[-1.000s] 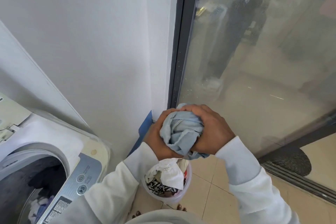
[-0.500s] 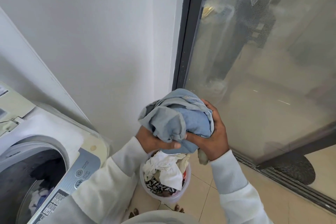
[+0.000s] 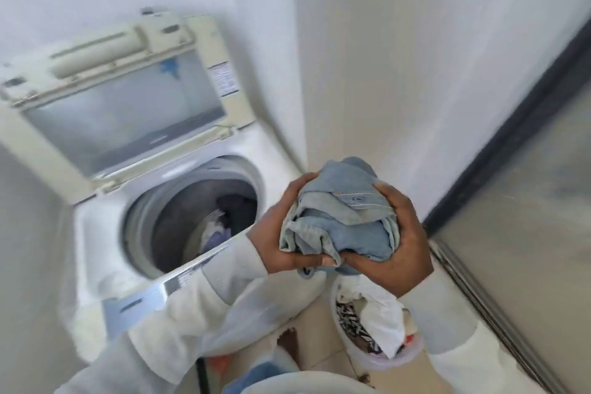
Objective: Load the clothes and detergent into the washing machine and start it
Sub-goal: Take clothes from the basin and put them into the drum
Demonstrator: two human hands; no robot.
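Clothes bundle [image 3: 343,217] grasped by both hands' fingers [image 3: 388,192]; drum [image 3: 192,217] contents blurred, indistinct.

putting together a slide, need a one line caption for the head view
Both hands, left and right, hold a bundled light blue garment beside the open washing machine.

Long white sleeves [image 3: 204,307] cover both arms.

One washing machine [image 3: 105,224], one laundry bucket [image 3: 393,361], two hands, one bundled garment [image 3: 345,221].
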